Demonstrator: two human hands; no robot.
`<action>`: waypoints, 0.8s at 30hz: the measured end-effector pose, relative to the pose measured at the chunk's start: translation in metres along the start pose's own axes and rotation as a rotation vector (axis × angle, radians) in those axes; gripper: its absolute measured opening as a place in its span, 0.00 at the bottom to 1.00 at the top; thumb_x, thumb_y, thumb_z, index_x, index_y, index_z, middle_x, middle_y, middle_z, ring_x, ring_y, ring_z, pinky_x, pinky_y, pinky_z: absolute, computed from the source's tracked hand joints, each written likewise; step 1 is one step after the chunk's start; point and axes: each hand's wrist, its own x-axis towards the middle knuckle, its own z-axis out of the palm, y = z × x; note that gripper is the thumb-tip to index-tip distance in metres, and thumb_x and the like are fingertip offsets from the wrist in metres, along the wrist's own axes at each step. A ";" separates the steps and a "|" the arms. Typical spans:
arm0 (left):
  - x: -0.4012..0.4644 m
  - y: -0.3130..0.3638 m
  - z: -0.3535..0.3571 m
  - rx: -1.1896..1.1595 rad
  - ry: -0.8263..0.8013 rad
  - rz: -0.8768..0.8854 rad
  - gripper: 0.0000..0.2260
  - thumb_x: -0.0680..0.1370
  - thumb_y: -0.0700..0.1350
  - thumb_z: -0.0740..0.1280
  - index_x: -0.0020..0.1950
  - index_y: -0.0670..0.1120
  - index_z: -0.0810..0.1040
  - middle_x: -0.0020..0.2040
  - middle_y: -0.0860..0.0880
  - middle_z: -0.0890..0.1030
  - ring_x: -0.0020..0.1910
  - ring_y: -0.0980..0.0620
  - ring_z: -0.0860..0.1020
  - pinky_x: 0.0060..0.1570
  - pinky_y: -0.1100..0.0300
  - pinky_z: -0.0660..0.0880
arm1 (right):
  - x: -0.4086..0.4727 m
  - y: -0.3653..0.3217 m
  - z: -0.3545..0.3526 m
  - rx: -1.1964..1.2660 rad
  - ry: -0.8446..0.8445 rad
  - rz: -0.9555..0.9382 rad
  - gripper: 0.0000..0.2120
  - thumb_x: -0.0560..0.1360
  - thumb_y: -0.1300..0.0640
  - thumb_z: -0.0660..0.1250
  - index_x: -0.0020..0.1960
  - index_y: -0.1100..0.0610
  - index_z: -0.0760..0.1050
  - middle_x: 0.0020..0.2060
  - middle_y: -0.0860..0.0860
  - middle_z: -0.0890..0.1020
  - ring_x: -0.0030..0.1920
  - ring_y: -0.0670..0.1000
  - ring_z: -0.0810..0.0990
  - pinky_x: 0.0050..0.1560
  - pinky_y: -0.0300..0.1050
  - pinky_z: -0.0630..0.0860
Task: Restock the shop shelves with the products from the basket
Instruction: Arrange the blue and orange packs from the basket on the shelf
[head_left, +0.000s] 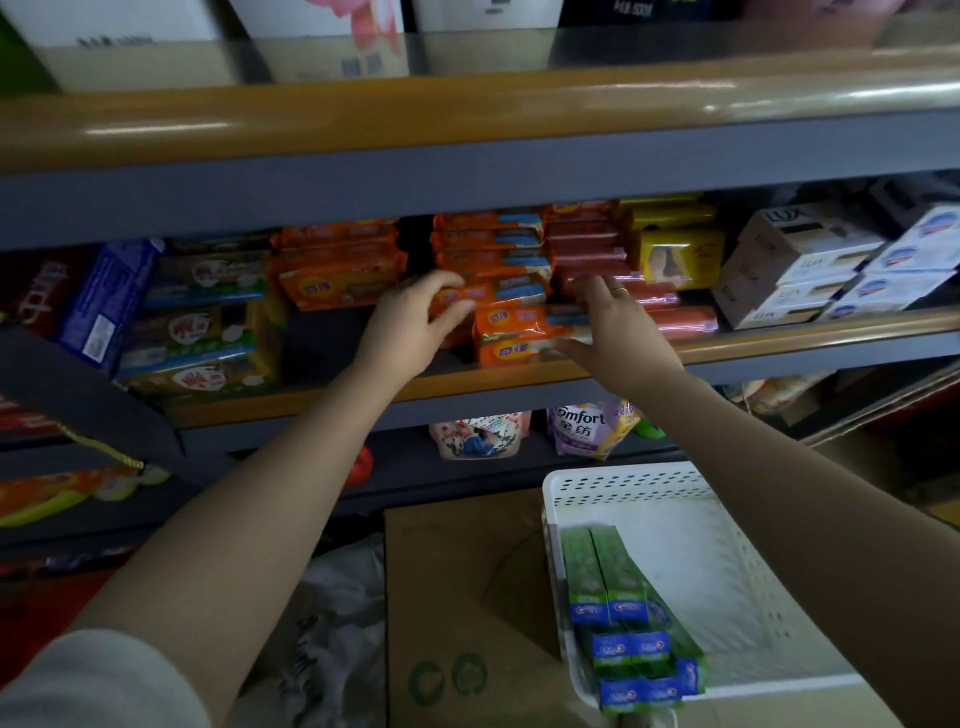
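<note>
Both my arms reach up to the middle shelf (779, 340). My left hand (415, 325) curls its fingers round the left end of an orange soap pack (493, 296) in a stack of orange packs. My right hand (615, 332) rests with spread fingers on the right side of the lowest orange packs (519, 338) at the shelf's front edge. Below on the right stands a white perforated basket (727, 561) holding several green and blue toothpaste boxes (623, 613).
Pink soap packs (675, 317), yellow packs (680, 254) and white soap boxes (810, 270) fill the shelf to the right; orange and green packs lie to the left. Pouches of softener (587, 428) stand on the shelf below. A cardboard box (467, 597) sits beside the basket.
</note>
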 end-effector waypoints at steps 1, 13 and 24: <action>-0.005 -0.003 -0.003 -0.029 0.010 -0.051 0.17 0.78 0.50 0.62 0.64 0.44 0.73 0.62 0.44 0.77 0.60 0.46 0.75 0.51 0.62 0.68 | 0.002 -0.003 0.002 0.015 0.011 0.008 0.26 0.71 0.56 0.71 0.63 0.62 0.64 0.62 0.61 0.71 0.61 0.61 0.73 0.56 0.53 0.73; -0.016 -0.008 0.010 0.161 -0.309 -0.168 0.27 0.73 0.57 0.66 0.68 0.48 0.65 0.63 0.46 0.76 0.60 0.45 0.75 0.55 0.51 0.74 | 0.020 -0.017 0.015 0.010 0.022 -0.008 0.34 0.72 0.52 0.71 0.72 0.59 0.59 0.67 0.58 0.69 0.65 0.60 0.72 0.62 0.56 0.74; 0.004 -0.018 0.022 -0.035 -0.123 -0.204 0.45 0.68 0.53 0.74 0.75 0.47 0.50 0.74 0.46 0.63 0.70 0.47 0.65 0.67 0.48 0.67 | 0.032 -0.012 0.010 -0.372 -0.112 -0.332 0.38 0.76 0.49 0.63 0.76 0.56 0.44 0.77 0.54 0.47 0.76 0.56 0.47 0.75 0.52 0.48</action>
